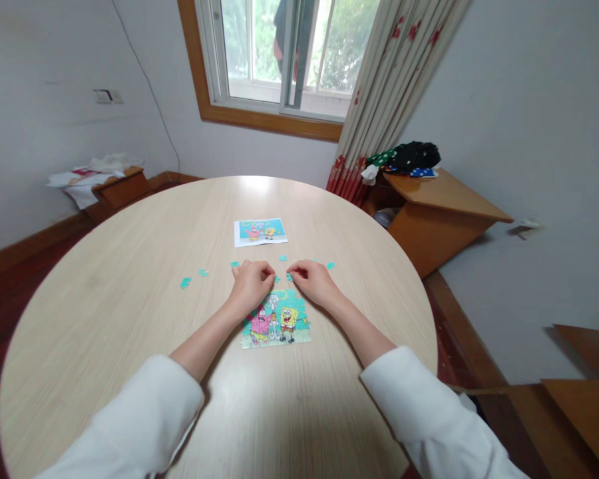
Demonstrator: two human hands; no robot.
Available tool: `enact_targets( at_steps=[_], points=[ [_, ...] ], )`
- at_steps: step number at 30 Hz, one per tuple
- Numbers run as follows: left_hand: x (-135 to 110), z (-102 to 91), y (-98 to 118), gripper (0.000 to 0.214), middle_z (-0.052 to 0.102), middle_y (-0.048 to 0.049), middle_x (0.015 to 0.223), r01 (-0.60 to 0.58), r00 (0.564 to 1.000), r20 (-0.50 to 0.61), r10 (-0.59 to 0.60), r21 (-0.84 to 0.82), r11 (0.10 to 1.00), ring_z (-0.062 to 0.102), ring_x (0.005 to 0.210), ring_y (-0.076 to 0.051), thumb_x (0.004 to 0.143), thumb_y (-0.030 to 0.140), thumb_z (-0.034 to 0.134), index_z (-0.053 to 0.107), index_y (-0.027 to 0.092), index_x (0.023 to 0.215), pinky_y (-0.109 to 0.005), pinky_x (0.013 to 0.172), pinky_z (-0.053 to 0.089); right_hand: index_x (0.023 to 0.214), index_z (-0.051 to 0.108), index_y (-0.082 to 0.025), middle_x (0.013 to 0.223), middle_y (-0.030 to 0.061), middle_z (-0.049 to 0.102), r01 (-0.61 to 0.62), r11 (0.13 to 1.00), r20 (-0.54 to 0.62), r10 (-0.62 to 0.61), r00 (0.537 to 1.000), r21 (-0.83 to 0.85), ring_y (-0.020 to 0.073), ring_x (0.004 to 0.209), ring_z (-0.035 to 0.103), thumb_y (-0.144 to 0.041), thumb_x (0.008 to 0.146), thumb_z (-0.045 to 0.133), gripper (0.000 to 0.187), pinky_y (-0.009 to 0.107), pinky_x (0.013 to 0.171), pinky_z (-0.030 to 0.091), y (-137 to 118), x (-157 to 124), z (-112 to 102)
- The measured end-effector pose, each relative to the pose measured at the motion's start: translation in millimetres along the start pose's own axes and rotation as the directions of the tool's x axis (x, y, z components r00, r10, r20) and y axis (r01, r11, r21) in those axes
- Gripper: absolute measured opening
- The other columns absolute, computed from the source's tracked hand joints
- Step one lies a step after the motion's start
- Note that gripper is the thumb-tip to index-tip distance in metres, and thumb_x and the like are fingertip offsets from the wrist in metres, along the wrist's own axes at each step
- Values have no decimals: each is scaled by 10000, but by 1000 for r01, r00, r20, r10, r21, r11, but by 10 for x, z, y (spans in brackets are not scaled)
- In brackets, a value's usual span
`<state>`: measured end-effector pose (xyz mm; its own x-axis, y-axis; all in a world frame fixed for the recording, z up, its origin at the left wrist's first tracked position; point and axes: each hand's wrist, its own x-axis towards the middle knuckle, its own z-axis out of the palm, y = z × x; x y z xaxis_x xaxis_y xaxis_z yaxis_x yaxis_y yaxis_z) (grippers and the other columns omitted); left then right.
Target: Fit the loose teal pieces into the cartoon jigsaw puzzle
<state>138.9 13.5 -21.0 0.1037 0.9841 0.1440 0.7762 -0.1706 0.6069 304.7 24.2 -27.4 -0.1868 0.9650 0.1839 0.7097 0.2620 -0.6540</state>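
Observation:
A partly assembled cartoon jigsaw puzzle (276,324) lies on the round wooden table (130,299) in front of me. My left hand (250,283) rests at the puzzle's top left edge, fingers curled down. My right hand (313,279) sits at the top right edge, fingertips pinched on a small teal piece (289,276). Several loose teal pieces (186,283) lie scattered to the left and behind my hands. A printed reference picture (259,231) lies farther back on the table.
A low wooden cabinet (439,213) with dark clothes on it stands at the right, beside a curtain (379,100). Another low wooden stand with papers (100,183) is at the left wall. A window (284,53) is behind the table.

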Motion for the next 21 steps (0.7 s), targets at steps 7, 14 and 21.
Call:
enact_targets(
  at_steps=[7, 14, 21],
  points=[
    [-8, 23, -7, 146, 686, -81, 874, -82, 996, -13, 85, 169, 982, 541, 964, -276, 797, 183, 512, 647, 183, 739, -415, 815, 295, 857, 724, -205, 787, 32, 697, -10, 981, -5, 9, 1000, -196, 166, 779, 590, -172, 799, 583, 155, 314, 773, 368, -106, -44, -34],
    [25, -32, -86, 134, 674, -78, 874, -59, 992, -104, 71, 115, 992, 562, 939, -275, 807, 235, 520, 620, 181, 736, -412, 813, 315, 773, 686, -199, 835, 48, 662, 16, 964, -89, -41, 995, -266, 198, 866, 565, -233, 819, 607, 97, 331, 774, 311, -78, -64, -16],
    [74, -328, -506, 201, 713, -76, 867, 79, 969, -238, -63, 61, 995, 618, 833, -253, 827, 251, 462, 641, 191, 758, -380, 788, 373, 694, 598, -188, 728, 34, 651, 85, 978, -348, -148, 926, -188, 171, 720, 543, -267, 890, 500, 233, 320, 735, 307, -6, -63, -116]
  ],
)
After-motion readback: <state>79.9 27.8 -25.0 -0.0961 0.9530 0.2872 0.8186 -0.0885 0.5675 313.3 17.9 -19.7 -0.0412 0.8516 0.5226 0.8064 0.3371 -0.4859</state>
